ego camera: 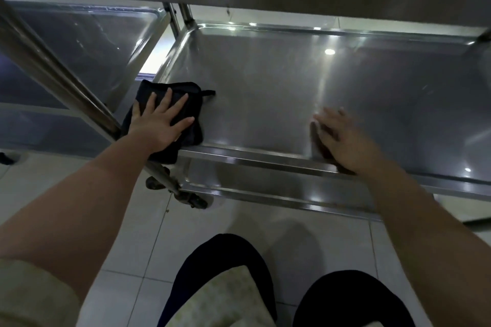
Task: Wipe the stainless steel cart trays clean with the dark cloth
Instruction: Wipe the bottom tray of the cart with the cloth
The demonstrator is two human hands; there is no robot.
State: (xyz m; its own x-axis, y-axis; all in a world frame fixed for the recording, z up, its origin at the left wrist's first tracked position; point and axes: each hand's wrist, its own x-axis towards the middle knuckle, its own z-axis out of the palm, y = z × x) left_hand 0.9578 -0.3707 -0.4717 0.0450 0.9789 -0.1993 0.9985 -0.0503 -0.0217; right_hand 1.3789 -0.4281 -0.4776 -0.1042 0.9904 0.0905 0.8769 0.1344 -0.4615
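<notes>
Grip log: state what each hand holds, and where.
Nothing gripped: left hand presses flat on the dark cloth, centrally; right hand, seemingly empty, rests on the tray rim.

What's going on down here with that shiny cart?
A person crouches by the cart, wiping its middle tray. The left hand presses flat on the dark cloth at the tray's near left corner, where the cloth hangs partly over the edge. The right hand, a bit blurred, rests open on the tray's near rim.
</notes>
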